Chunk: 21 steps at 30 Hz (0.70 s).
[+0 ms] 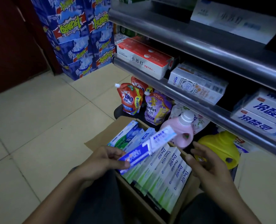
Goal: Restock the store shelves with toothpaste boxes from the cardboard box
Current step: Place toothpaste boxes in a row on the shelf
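An open cardboard box (pixel 101 138) stands on the floor in front of me, packed with several white-and-green toothpaste boxes (pixel 168 173) and some blue-green ones (pixel 126 136) at its far end. My left hand (pixel 101 160) grips one end of a blue-and-white toothpaste box (pixel 148 146) and holds it slanted above the cardboard box. My right hand (pixel 205 162) hovers to the right of that box with fingers spread, touching nothing. The store shelves (pixel 198 101) rise to the right, with toothpaste boxes (pixel 143 57) lying on them.
Detergent pouches (pixel 130 99), a pink bottle (pixel 181 128) and a yellow jug (pixel 221 146) crowd the bottom shelf just beyond the cardboard box. Stacked blue cartons (pixel 79 38) stand at the back left. Tiled floor (pixel 37 118) spreads to the left.
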Tool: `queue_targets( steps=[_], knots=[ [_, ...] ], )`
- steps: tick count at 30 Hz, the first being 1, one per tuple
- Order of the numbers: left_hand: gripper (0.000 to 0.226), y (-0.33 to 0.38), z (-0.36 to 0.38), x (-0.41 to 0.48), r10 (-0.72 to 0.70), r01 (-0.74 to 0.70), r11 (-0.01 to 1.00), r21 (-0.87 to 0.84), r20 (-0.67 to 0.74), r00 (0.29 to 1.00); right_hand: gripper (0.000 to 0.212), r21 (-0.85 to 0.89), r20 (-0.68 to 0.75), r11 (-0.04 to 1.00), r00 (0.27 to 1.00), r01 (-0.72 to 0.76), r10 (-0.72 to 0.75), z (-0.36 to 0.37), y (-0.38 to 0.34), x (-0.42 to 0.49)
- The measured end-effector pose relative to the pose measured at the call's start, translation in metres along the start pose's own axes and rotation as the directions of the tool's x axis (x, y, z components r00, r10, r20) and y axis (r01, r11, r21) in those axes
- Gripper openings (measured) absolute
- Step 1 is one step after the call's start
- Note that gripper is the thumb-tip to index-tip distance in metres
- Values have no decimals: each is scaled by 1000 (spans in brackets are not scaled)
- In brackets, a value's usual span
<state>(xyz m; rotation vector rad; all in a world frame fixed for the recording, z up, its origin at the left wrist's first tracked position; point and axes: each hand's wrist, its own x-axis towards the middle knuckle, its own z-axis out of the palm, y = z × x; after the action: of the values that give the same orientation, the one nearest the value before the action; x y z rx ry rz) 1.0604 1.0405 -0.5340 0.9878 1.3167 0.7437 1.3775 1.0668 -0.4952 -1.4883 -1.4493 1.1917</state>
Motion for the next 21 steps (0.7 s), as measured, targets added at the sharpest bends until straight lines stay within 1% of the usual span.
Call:
queue_targets(
  steps=[1, 2, 4, 6, 7, 9, 11, 12, 13, 14, 15, 16, 17, 18, 19, 20, 21],
  knots=[
    [40, 1, 6, -2, 6, -6, 1000, -10, 52, 999, 49, 50, 35, 998, 998, -49, 47, 0, -3, 1],
    [42, 2, 11, -3, 9, -8, 1000, -14, 99, 995, 51, 89, 62, 992, 995, -87, 82, 1, -6, 2],
    [38, 2, 19, -2, 14, -12, 1000, -11, 174, 985, 39, 158, 72, 980, 991, -121, 110, -1, -8, 1],
    [34, 0, 25, 0, 12, -16, 1000, 17, 191, 982, 26, 228, 31, 961, 988, -154, 151, -6, -3, -1],
    [33, -1, 28, 1, 14, -23, 999, 48, 185, 983, 22, 266, 18, 947, 983, -182, 185, -10, 1, -2],
    [33, -4, 32, 5, 5, -31, 991, 129, 198, 980, 20, 305, 38, 923, 972, -233, 232, -16, 5, -5],
    [32, -3, 34, 10, 14, -48, 989, 140, 240, 971, 18, 329, 56, 914, 971, -238, 233, -23, 6, -7],
    [34, -3, 35, 15, 17, -39, 994, 99, 213, 977, 19, 335, 45, 915, 973, -226, 224, -27, 8, -7],
    [38, -4, 34, 22, 5, -10, 999, 45, 121, 993, 21, 340, 22, 917, 976, -211, 216, -32, 8, -8],
    [43, -7, 33, 30, -12, 12, 1000, 1, -4, 1000, 26, 342, -12, 920, 978, -193, 210, -37, 8, -8],
    [43, -10, 33, 37, -21, 26, 999, 33, -130, 991, 31, 342, -52, 923, 977, -176, 205, -41, 9, -9],
    [38, -14, 32, 46, 5, 40, 981, 189, -233, 972, 35, 349, -91, 924, 976, -156, 199, -46, 10, -9],
    [33, -20, 31, 53, 56, 81, 893, 442, -288, 956, 36, 367, -127, 921, 973, -132, 190, -49, 8, -9],
    [30, -27, 32, 58, 97, 130, 727, 674, -288, 953, 32, 393, -160, 914, 972, -99, 175, -52, 7, -10],
    [34, -33, 34, 61, 110, 162, 551, 819, -264, 958, 27, 418, -185, 906, 970, -67, 157, -54, 6, -10],
    [43, -39, 38, 65, 96, 182, 419, 890, -243, 965, 22, 434, -202, 900, 969, -41, 142, -56, 5, -11],
    [52, -45, 43, 68, 71, 197, 333, 922, -232, 970, 19, 447, -210, 894, 969, -25, 132, -57, 3, -11]
  ],
)
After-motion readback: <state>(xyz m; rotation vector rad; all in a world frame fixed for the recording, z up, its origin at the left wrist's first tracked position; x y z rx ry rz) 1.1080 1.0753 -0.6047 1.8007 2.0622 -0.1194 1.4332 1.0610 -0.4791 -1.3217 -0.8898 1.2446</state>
